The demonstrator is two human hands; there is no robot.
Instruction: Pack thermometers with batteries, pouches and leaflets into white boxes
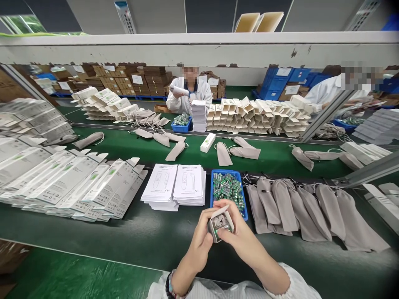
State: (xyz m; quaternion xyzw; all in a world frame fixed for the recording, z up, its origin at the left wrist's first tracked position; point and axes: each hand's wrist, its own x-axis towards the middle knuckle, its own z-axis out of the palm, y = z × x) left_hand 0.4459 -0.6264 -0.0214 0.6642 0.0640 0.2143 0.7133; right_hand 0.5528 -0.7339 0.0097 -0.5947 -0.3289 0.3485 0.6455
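A small white carton is held upright between my hands with its open end facing me and a flap raised. Inside it show a crumpled grey cloth pouch and a green-and-silver battery near the front edge. My left hand is closed around the carton's left side. Curled over the far right side is my right hand, its thumb reaching into the opening against the battery. Just behind the hands stands a blue tray full of batteries.
Printed manuals lie in two stacks left of the tray. Flat-leaning cartons fill the left side; grey pouches lie at right. Beyond, a green conveyor carries pouches and one carton. A co-worker sits opposite; another works at right.
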